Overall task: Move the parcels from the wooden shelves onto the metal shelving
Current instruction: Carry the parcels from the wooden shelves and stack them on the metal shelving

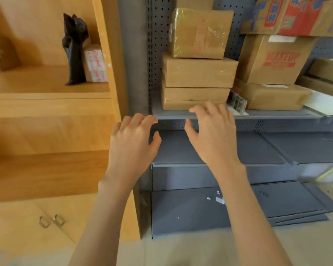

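Observation:
On the wooden shelf (46,89) at the left stand a black plastic-wrapped parcel (75,48) and a white parcel with red writing (94,64) beside it. Another brown parcel (2,52) shows at the far left. The grey metal shelf (267,113) carries a stack of brown paper parcels (198,73). My left hand (133,143) hovers with relaxed fingers between the two units, holding nothing. My right hand (211,131) is raised in front of the metal shelf's edge, just below the lowest parcel of the stack, fingers loosely spread and empty.
Cardboard boxes, one marked MAKEUP (273,60), fill the right part of the metal shelf. Lower grey metal shelves (258,148) hold nothing. A wooden cabinet with two ring handles (51,220) is at the lower left. A grey pillar (135,54) separates the units.

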`<action>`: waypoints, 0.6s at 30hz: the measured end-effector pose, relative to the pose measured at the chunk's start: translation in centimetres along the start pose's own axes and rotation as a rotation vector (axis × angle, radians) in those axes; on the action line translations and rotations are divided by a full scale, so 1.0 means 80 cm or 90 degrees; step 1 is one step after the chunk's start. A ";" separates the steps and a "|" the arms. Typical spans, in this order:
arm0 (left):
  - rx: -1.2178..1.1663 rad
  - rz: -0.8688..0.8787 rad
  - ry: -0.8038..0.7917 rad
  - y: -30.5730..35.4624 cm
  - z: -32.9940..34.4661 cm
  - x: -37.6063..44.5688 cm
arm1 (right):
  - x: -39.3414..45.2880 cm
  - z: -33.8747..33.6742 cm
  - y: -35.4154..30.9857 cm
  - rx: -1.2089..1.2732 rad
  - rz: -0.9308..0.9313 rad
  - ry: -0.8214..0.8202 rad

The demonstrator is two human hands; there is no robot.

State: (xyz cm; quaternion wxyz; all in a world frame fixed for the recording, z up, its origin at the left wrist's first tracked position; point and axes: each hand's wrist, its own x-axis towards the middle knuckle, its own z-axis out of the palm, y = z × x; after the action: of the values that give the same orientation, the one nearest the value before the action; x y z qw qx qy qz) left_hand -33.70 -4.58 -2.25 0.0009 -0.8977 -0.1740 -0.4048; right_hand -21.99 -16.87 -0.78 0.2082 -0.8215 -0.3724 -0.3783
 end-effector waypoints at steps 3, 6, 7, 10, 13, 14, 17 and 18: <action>0.023 -0.038 -0.041 -0.011 -0.028 -0.051 | -0.044 -0.008 -0.037 0.019 -0.006 -0.014; 0.062 -0.087 -0.051 -0.033 -0.062 -0.083 | -0.065 -0.016 -0.079 0.065 -0.021 -0.024; 0.073 -0.101 -0.048 -0.042 -0.075 -0.092 | -0.069 -0.018 -0.095 0.080 -0.030 -0.030; 0.094 -0.137 -0.041 -0.076 -0.111 -0.119 | -0.076 -0.023 -0.148 0.113 -0.070 -0.048; 0.128 -0.172 -0.022 -0.119 -0.144 -0.142 | -0.076 -0.021 -0.203 0.136 -0.104 -0.058; 0.137 -0.184 -0.013 -0.134 -0.154 -0.148 | -0.074 -0.019 -0.222 0.142 -0.114 -0.059; 0.162 -0.218 -0.001 -0.184 -0.187 -0.166 | -0.069 -0.009 -0.286 0.162 -0.138 -0.072; 0.173 -0.226 -0.002 -0.204 -0.198 -0.173 | -0.067 -0.004 -0.309 0.171 -0.145 -0.077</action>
State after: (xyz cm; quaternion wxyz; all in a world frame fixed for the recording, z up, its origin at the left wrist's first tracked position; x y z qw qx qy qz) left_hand -58.79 4.21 -3.94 0.0505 -0.8450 -0.3826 -0.3703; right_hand -43.50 -3.78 -3.22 0.2487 -0.7603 -0.5219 -0.2962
